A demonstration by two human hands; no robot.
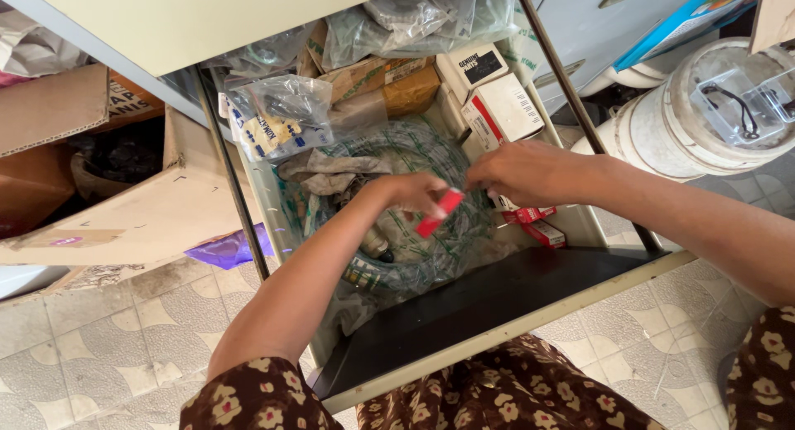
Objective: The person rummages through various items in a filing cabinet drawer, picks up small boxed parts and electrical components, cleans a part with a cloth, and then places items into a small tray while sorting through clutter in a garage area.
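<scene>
The small red box (440, 212) is in my left hand (414, 191), pinched in closed fingers above the open drawer (497, 301). My right hand (522, 171) is curled just beside it; I cannot tell if it holds anything. Below lie bagged cable coils (414, 161) and more red-and-white boxes (503, 108).

Drawer (497, 301): painted metal, cream outside, inner front face dark and matt. Small red box (440, 212) at the left hand (414, 191): smooth card, slight sheen. White-and-red cartons (502, 108): matt card. Coiled part (431, 161) in clear glossy plastic wrap, creased. Bagged parts (277, 115): shiny film. Rag (331, 171): dull grey cloth. Brown carton (141, 215): rough corrugated card. Floor (108, 330): patterned tile, semi-gloss.
</scene>
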